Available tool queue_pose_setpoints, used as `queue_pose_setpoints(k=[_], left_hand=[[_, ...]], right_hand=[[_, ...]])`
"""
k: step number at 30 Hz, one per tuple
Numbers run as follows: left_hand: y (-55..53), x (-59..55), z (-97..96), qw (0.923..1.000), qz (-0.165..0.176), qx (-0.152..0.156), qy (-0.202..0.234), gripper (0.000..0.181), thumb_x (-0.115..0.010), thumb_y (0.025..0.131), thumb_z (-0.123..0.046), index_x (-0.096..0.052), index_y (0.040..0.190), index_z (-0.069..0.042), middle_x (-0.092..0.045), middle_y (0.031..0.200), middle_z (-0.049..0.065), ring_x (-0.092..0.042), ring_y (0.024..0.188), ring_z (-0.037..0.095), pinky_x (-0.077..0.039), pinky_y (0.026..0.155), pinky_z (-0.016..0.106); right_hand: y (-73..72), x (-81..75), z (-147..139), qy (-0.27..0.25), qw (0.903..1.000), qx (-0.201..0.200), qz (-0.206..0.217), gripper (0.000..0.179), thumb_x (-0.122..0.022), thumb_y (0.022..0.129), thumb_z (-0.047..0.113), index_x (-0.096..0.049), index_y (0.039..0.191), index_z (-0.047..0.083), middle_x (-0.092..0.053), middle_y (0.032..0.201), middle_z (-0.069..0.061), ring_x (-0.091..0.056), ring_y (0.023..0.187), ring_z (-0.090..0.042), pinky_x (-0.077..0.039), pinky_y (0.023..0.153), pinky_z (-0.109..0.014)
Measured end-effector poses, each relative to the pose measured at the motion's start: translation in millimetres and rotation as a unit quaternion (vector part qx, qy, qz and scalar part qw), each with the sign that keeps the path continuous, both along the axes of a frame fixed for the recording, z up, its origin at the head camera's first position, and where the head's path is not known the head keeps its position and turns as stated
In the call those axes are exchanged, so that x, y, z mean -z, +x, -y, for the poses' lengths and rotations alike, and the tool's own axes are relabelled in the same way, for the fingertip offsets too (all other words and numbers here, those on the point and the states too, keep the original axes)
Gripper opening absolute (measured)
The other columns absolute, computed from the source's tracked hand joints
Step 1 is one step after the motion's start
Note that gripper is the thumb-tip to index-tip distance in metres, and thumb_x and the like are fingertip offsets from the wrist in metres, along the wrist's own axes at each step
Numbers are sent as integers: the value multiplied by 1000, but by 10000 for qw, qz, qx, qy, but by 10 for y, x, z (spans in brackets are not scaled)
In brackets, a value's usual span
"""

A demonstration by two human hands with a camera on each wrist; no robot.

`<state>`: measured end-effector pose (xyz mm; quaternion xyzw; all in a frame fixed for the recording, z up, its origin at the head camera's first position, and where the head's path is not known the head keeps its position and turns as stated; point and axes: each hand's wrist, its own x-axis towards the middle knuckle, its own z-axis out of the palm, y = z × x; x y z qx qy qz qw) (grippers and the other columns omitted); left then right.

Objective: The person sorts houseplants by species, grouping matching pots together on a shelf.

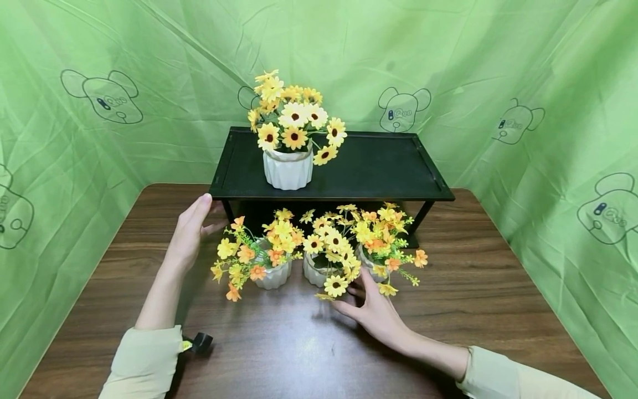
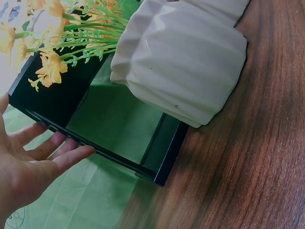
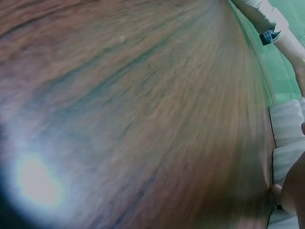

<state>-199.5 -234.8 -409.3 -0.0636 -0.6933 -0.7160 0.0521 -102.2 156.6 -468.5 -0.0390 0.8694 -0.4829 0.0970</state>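
Note:
My left hand point(image 1: 189, 230) is at the near left corner of a black shelf point(image 1: 374, 166), its fingers extended alongside a shelf leg in the left wrist view. My right hand point(image 1: 376, 310) reaches in at the front of the middle flower pot point(image 1: 319, 271), thumb and index finger spread apart. Its fingers lie near the gap by the right flower pot point(image 1: 371, 260); yellow blossoms partly hide the contact. The left flower pot point(image 1: 274, 274), with orange and yellow flowers, stands beside the middle one. In the right wrist view, the right hand point(image 3: 293, 191) shows only at the edge.
On the shelf stands another white flower pot point(image 1: 288, 169) with yellow daisy-like flowers. A wooden table point(image 1: 279, 354) lies underneath, and green cloth point(image 1: 319, 33) hangs around it. A small black device point(image 1: 201, 342) sits at the left cuff.

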Motion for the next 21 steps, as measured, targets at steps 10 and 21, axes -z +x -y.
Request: queue_pose_setpoints(k=[10,21], left_hand=[[3,-1,4,10000,-12,16,-9,47,-45,110,-41,-56,143,-10,-67,125,-6,-64,119,7,-62,94,22],[5,7,5,10000,27,16,-74,50,-44,110,-44,-55,146,-11,-64,129,-3,-61,125,14,-61,96,23]], right_hand=[[-176,56,211,-238,9980,-205,-548,75,-85,79,22,-46,143,30,-73,107,7,-70,97,-13,-53,110,-40],[-377,124,392,-244,9832,-324,-1779,72,-86,82,44,-51,143,31,-64,137,8,-60,131,-13,-49,116,-44]])
